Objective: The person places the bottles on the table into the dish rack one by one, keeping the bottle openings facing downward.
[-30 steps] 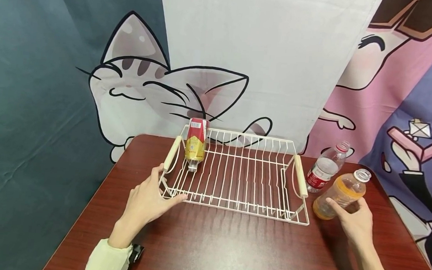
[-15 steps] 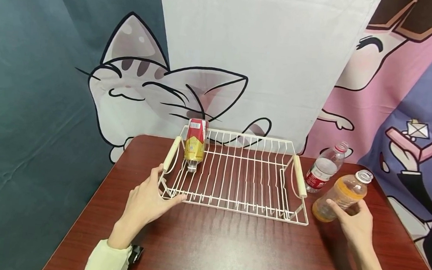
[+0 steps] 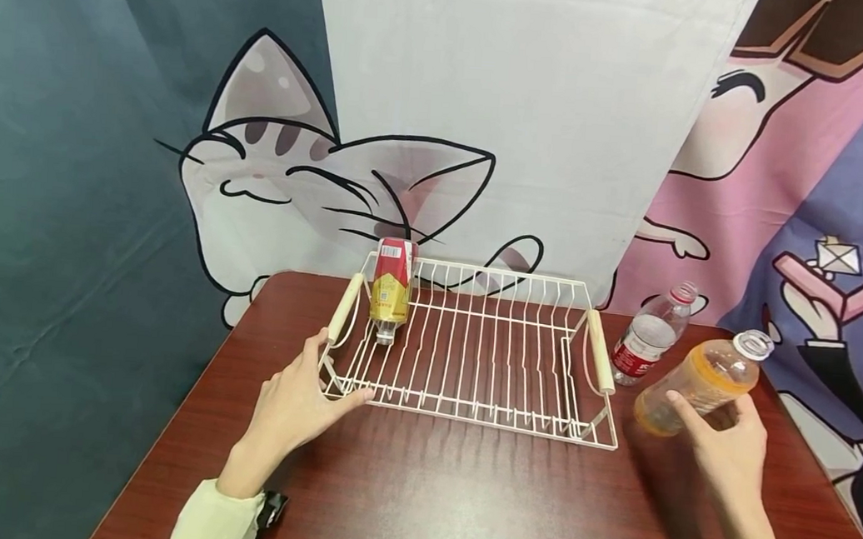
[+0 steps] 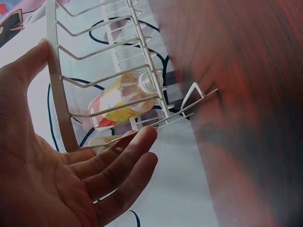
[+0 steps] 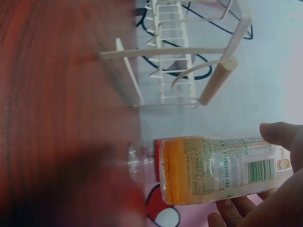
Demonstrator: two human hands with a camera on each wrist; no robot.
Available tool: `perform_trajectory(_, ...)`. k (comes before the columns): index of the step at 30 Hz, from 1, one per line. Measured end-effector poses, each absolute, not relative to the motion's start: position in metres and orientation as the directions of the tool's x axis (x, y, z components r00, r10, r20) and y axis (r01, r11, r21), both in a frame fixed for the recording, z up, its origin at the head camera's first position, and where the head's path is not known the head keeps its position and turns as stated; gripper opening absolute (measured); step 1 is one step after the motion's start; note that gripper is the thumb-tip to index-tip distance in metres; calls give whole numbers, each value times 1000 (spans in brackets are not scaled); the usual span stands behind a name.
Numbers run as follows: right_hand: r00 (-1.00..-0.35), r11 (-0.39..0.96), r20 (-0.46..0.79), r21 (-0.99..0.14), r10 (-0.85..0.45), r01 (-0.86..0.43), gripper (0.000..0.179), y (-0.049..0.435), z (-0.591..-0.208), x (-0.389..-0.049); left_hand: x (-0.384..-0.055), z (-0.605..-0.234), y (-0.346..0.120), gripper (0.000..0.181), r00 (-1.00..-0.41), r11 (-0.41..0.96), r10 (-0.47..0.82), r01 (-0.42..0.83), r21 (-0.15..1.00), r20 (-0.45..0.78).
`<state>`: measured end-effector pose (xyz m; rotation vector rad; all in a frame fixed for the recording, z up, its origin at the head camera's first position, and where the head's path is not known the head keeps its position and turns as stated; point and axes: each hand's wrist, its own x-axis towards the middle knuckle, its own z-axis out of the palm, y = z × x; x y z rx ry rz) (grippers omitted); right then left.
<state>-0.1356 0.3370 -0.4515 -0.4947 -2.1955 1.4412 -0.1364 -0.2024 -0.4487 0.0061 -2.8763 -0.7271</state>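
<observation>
My left hand [image 3: 288,406] grips the near left corner of a white wire dish rack [image 3: 600,352]. In the left wrist view, my thumb presses on the rack's flat rail [image 4: 57,85] while the fingers lie round the corner. My right hand [image 3: 727,453] holds an uncapped clear plastic bottle [image 3: 700,380] with an orange band, thumb on one side and fingers on the other. It leans, its mouth to the right and away from me. In the right wrist view, the bottle's printed label and barcode [image 5: 261,171] show.
A red and yellow labelled bottle [image 3: 392,283] lies in the rack's left end, neck toward me. Right of the rack stands a clear bottle with a red label [image 3: 648,339]. The dark red table [image 3: 461,497] meets a cartoon-printed cloth [image 3: 533,101] behind.
My right hand has moved the orange-banded bottle a little to the right, and it leans further over. My left hand, the rack and the other bottles have stayed in place.
</observation>
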Motion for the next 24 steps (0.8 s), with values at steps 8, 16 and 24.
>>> perform_trajectory(8, -811, 424, 268, -905, 520, -28, 51, 325, -433, -130, -133, -448, -203, 121, -990, 874, -48, 25, 486, 136)
perform_trajectory(16, -787, 570, 375, -821, 491, -36, 53, 314, -428, -126, -132, -449, -205, 113, -991, 874, -49, 18, 486, 125)
perform_trajectory(24, -757, 622, 456, -778, 468, -84, 61, 310, -427, -124, -132, -449, -207, 108, -988, 878, -47, 29, 477, 146)
